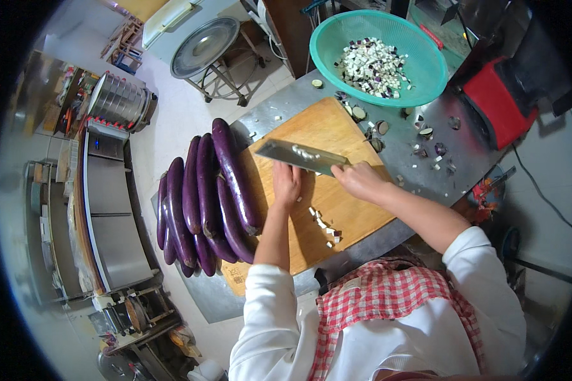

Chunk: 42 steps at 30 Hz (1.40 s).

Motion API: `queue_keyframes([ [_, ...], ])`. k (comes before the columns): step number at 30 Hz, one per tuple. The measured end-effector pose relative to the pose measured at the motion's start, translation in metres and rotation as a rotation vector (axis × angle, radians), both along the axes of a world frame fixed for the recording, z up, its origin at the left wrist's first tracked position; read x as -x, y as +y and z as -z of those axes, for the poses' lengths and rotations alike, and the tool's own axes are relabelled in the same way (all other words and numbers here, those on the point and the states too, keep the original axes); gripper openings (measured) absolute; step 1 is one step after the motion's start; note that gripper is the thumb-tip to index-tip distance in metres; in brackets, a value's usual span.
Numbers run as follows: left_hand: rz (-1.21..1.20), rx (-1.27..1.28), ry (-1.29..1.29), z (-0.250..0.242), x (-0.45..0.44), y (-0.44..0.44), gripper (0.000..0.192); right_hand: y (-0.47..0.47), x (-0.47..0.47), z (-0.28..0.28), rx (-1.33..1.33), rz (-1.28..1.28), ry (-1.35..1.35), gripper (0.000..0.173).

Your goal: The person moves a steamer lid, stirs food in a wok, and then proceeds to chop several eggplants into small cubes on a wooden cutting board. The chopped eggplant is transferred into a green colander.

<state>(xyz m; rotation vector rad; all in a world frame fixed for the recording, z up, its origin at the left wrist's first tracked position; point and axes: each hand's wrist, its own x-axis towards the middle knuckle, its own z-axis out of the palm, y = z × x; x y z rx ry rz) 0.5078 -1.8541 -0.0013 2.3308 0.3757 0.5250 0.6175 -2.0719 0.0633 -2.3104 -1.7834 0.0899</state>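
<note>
My right hand (360, 180) is closed around the handle of a cleaver (300, 156), whose broad blade lies over the wooden cutting board (333, 124) and carries some white diced pieces. Against the blade's near edge rests my left hand (286, 183), its fingertips partly hidden by the blade; whether it holds anything cannot be told. A few diced eggplant pieces (320, 222) lie on the board nearer to me. Whole purple eggplants (226, 166) are piled at the board's left side. Beyond the board, a green plastic colander (379, 97) holds many eggplant cubes (374, 64).
Cut eggplant ends (382, 127) and scraps are scattered over the metal table (410, 176) right of the board. A red and black appliance (498, 102) stands at the far right. Beyond the table is a stool with a round metal lid (205, 45) on top.
</note>
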Motion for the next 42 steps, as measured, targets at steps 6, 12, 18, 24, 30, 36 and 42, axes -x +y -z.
queue_keyframes([
  [6,0.022,0.011,0.209,-0.030,0.101,-0.100,0.086,-0.090,0.025,-0.018,0.148,-0.087,0.128,0.025],
  [12,-0.027,-0.372,0.312,-0.033,0.120,-0.137,0.116,-0.198,0.049,-0.021,-0.031,0.613,0.499,0.033],
  [18,-0.153,-0.319,0.197,-0.024,0.073,-0.043,0.107,-0.196,0.098,0.014,-0.233,0.992,1.486,0.019],
  [24,0.095,-0.126,0.056,-0.027,0.062,-0.073,0.078,-0.077,0.137,0.048,-0.102,0.720,1.251,0.034],
  [30,-0.256,0.328,-0.224,-0.014,0.043,-0.100,0.062,-0.039,0.133,0.022,-0.174,0.596,1.468,0.024],
  [36,0.059,-0.114,-0.345,-0.120,-0.048,-0.125,0.066,-0.056,0.055,-0.055,-0.473,0.508,1.507,0.015],
  [42,0.166,-0.071,-0.665,-0.188,-0.214,-0.150,0.031,-0.114,-0.021,-0.137,-0.558,0.693,1.103,0.019],
])
